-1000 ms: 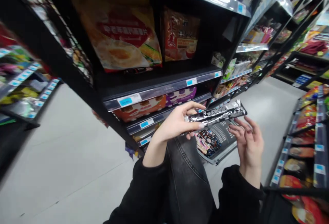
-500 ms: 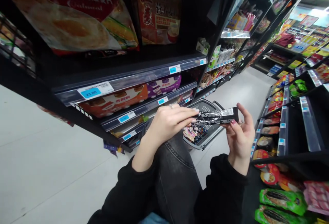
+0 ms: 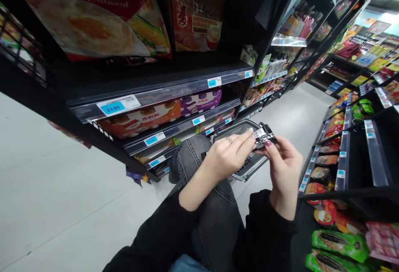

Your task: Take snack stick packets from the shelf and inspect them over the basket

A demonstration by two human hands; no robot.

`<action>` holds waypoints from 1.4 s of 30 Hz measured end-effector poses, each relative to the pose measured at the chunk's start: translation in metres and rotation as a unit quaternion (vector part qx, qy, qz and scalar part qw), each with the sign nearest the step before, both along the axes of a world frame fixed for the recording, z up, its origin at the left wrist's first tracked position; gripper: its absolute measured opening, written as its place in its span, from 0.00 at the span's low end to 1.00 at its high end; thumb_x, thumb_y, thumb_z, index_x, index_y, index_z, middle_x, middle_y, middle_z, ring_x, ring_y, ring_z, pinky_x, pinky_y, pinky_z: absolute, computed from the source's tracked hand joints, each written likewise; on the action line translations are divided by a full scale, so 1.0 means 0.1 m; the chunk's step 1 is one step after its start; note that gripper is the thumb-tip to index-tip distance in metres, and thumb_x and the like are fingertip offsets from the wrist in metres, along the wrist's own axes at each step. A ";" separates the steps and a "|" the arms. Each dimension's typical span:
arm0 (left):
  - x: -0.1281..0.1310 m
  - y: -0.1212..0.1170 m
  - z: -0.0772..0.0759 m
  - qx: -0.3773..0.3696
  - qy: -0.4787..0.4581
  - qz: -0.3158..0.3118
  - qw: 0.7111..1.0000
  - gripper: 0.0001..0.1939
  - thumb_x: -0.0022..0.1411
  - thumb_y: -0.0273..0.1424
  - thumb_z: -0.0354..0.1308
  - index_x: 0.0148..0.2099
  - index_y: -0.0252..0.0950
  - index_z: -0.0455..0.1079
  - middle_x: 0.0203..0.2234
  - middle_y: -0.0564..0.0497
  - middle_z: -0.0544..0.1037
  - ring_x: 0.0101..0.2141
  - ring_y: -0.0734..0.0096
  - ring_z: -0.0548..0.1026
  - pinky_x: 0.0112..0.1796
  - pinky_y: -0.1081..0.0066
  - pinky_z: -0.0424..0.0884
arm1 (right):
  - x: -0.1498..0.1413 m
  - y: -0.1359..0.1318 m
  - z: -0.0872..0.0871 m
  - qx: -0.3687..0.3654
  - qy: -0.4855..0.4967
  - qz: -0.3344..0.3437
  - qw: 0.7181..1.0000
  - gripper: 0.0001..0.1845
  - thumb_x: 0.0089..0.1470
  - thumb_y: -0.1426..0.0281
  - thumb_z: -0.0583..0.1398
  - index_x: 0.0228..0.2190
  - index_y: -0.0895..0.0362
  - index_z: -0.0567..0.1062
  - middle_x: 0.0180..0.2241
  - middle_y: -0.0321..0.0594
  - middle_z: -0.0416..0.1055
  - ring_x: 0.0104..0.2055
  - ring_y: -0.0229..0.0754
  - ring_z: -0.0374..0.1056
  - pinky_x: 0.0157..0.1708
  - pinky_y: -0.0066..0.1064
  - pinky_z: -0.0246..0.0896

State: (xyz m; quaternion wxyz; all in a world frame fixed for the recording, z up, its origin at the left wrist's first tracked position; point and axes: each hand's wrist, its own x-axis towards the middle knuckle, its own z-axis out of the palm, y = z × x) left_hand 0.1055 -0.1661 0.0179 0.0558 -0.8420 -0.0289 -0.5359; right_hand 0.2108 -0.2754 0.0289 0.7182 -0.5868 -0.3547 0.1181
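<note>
1. Pinching the near end of a glossy black packet (image 3: 264,135), the right hand (image 3: 284,161) has its thumb (image 3: 269,146) on top and fingers curled at the end and underneath.
2. The left hand (image 3: 229,155) reaches over the packet with its fingers pressed together, gripping the middle; its thumb is hidden, so I cannot tell how firmly it closes from below.
3. The packet is in the air between the hands, above the basket (image 3: 257,167) and just beyond the bent knee (image 3: 190,153). Whether it is one packet or several laid together, I cannot tell.
4. It looks light, likely a thin film wrapper, so weight should give no trouble; one hand could probably carry it.
5. The shiny film may be slippery, and a loose hold at one corner could let it swing or slide. Dry fingertips and a flat pinch should suit it.
6. It probably bends easily. The contents are out of sight, so whether they would crumble or shift is uncertain; gentle pressure seems wiser than squeezing.
7. The best places to hold look to be the flat end by the pale label (image 3: 258,133), and the middle for support. Pulling hard on both ends could strain the film.
</note>
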 end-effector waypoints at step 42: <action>0.07 -0.03 0.00 -0.149 0.046 0.052 0.986 0.15 0.68 0.28 0.41 0.30 0.33 0.63 0.26 0.47 0.65 0.31 0.67 0.65 0.32 0.69 0.63 | -0.19 0.13 0.05 -0.137 -0.429 -0.138 0.882 0.12 0.62 0.69 0.50 0.31 0.57 0.71 0.25 0.36 0.69 0.23 0.35 0.61 0.27 0.28 0.53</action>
